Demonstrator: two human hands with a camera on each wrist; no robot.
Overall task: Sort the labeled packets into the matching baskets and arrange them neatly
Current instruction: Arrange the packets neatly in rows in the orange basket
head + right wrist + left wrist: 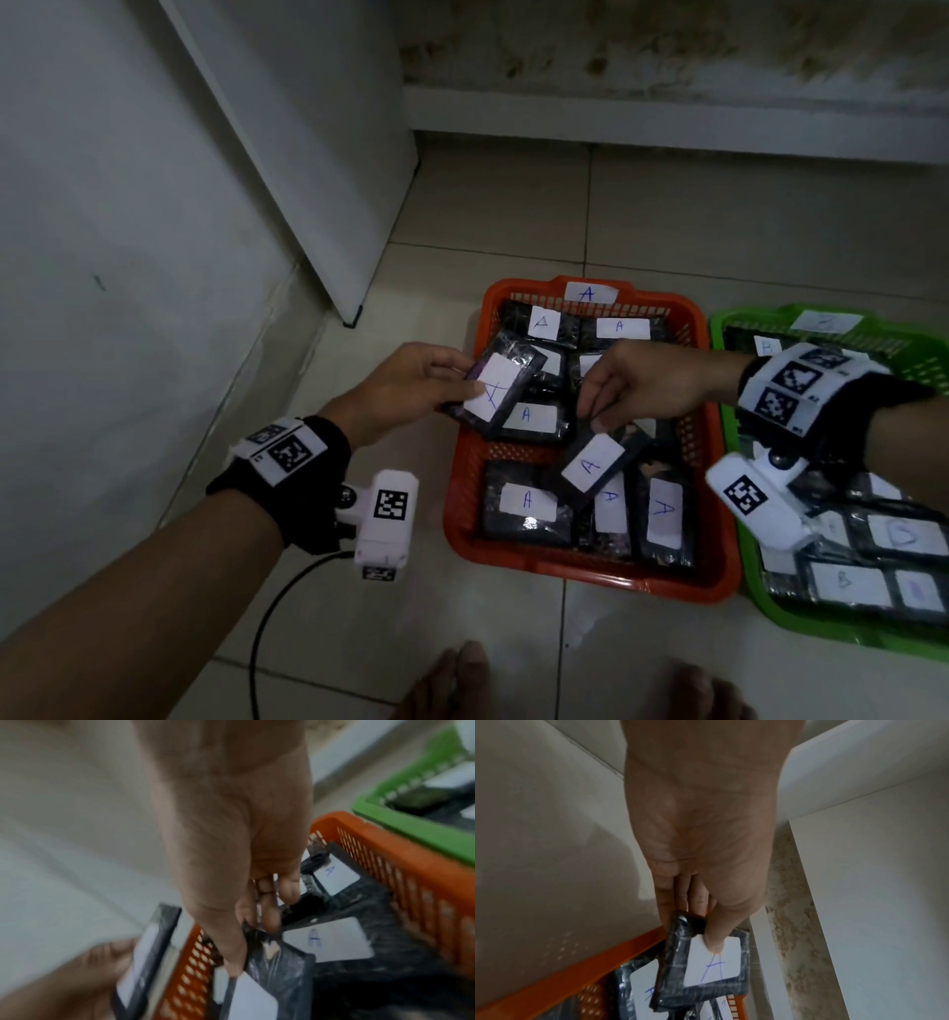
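An orange basket point(464, 462) tagged A holds several black packets with white A labels. My left hand point(411, 385) pinches one A packet point(495, 390) over the basket's left rim, thumb on its label point(713, 961). My right hand point(637, 385) pinches the top edge of a second A packet point(590, 465), which hangs tilted over the basket's middle; in the blurred right wrist view the fingers grip that packet point(267, 975). To the right stands a green basket point(750, 596) tagged B, filled with B packets point(847, 583).
The baskets sit side by side on a tiled floor point(513, 216). A white wall point(128, 231) and a white panel point(318, 154) stand to the left, a low ledge point(667, 123) behind. A black cable point(262, 616) trails at lower left. My bare feet point(462, 683) are at the bottom.
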